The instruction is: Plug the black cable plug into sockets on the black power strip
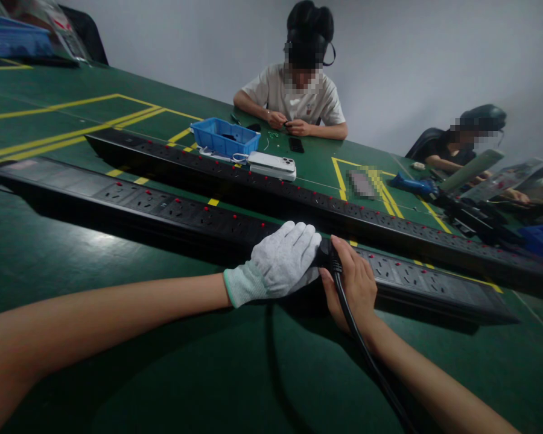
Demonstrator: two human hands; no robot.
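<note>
A long black power strip (176, 208) with several sockets and small red parts lies across the green table in front of me. My left hand (284, 258), in a white glove with a green cuff edge, wraps over the strip's middle; its fingers lie together. Just beside it, my bare right hand (353, 274) grips a black power plug (334, 260) at a socket on the strip. How far the plug sits in is hidden by my hands. From the plug a thick black cable (359, 337) runs down toward me.
Behind lies a second long power strip (294, 194). Beyond it are a blue bin (224, 137) and a white phone (271, 164). A co-worker (298, 102) sits across the table (131, 380); another person (461, 147) is at right, near a black stand (473, 220).
</note>
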